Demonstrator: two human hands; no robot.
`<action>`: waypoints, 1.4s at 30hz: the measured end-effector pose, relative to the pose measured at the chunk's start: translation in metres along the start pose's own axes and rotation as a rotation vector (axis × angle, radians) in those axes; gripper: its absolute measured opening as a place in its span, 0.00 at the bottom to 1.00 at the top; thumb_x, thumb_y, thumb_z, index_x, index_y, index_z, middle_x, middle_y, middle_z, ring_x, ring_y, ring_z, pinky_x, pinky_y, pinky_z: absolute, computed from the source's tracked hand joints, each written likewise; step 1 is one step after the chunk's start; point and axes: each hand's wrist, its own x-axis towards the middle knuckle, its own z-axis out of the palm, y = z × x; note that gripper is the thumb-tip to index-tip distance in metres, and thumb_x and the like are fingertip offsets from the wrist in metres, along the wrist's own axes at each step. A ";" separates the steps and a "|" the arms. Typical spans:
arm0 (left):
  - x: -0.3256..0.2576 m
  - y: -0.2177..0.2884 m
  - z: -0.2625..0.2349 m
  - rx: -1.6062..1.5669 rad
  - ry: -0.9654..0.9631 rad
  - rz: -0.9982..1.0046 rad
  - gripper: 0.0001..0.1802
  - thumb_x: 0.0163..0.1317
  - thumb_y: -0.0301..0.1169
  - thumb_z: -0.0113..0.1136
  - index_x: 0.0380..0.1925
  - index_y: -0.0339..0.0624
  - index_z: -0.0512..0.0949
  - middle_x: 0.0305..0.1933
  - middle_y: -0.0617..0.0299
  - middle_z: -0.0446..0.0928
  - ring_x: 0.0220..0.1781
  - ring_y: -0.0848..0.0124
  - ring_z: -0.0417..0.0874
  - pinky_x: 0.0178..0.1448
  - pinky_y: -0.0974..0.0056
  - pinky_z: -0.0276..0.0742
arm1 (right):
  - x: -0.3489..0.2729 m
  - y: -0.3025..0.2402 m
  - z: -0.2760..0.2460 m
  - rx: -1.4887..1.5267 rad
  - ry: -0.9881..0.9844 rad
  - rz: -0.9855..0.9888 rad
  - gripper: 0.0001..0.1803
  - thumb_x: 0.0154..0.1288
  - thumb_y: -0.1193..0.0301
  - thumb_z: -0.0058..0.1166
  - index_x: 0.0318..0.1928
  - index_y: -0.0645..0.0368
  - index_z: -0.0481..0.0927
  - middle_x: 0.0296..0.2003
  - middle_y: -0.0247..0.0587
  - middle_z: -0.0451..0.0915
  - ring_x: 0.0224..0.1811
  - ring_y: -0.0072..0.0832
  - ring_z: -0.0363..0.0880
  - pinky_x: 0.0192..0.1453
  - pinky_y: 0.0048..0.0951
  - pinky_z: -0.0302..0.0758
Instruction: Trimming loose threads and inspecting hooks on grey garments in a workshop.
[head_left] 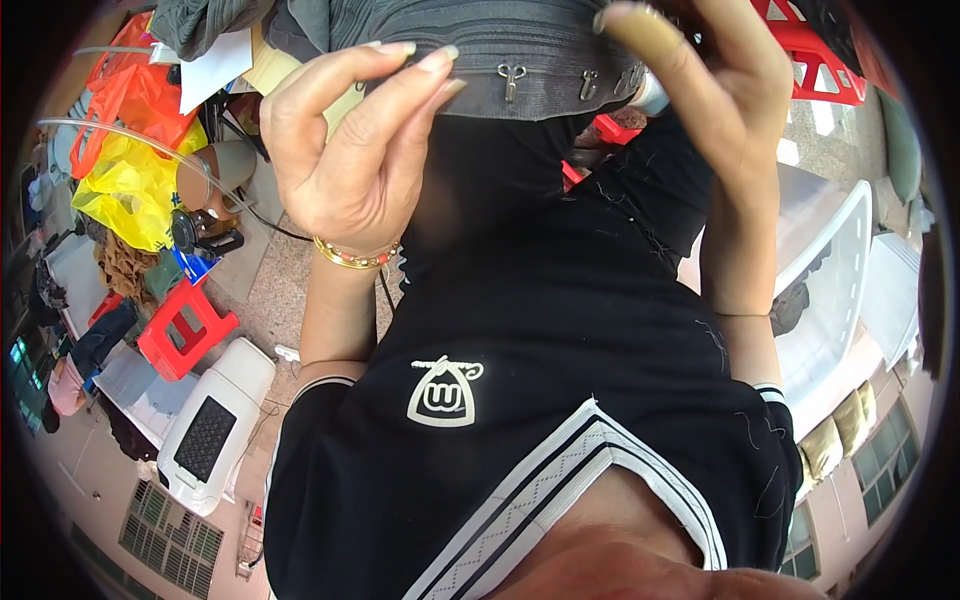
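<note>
A dark grey ribbed garment band (pixel 450 92) lies across my lap at the top of the head view. Metal hooks are fixed along its edge, one (pixel 511 83) near the middle and another (pixel 588 84) farther right. My left hand (pixel 345 155), with a bracelet at the wrist, hovers over the band's left part. Its fingers are bent and drawn together in a pinch; anything between the tips is too fine to make out. Above the band's right end is my right hand (pixel 725 95). One of its digits has a tan covering, and the upper edge cuts off the other fingertips.
Left of me are orange (pixel 125 85) and yellow (pixel 130 195) plastic bags, a red stool (pixel 185 330) and a white plastic case (pixel 225 415). A thin clear tube (pixel 140 133) arches nearby. A red plastic crate (pixel 820 70) and a translucent bin (pixel 830 270) stand at right.
</note>
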 end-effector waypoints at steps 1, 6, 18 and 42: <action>0.002 0.001 0.001 -0.004 -0.002 0.007 0.18 0.45 0.27 0.76 0.41 0.46 0.86 0.43 0.62 0.80 0.45 0.69 0.78 0.47 0.68 0.72 | -0.002 -0.011 -0.004 -0.136 -0.055 0.006 0.19 0.52 0.76 0.69 0.47 0.64 0.83 0.35 0.36 0.78 0.33 0.21 0.74 0.36 0.21 0.70; 0.007 0.007 -0.005 0.095 -0.052 0.016 0.10 0.52 0.24 0.72 0.35 0.44 0.84 0.41 0.62 0.79 0.43 0.70 0.77 0.46 0.69 0.72 | -0.011 -0.014 -0.003 -0.111 -0.129 0.017 0.25 0.45 0.74 0.73 0.49 0.57 0.85 0.31 0.35 0.75 0.30 0.28 0.74 0.33 0.25 0.70; 0.011 0.010 0.001 0.019 -0.074 -0.049 0.14 0.52 0.27 0.72 0.41 0.43 0.84 0.44 0.60 0.78 0.45 0.69 0.77 0.47 0.69 0.72 | -0.006 -0.026 -0.008 -0.203 -0.213 0.036 0.23 0.45 0.72 0.71 0.47 0.54 0.87 0.29 0.34 0.74 0.26 0.25 0.74 0.27 0.25 0.69; 0.007 0.006 0.005 0.053 -0.009 0.085 0.08 0.56 0.30 0.69 0.36 0.49 0.81 0.38 0.66 0.80 0.40 0.69 0.77 0.47 0.67 0.67 | 0.000 -0.034 -0.006 -0.247 -0.256 0.099 0.16 0.47 0.71 0.68 0.41 0.51 0.88 0.29 0.30 0.75 0.26 0.24 0.75 0.27 0.26 0.69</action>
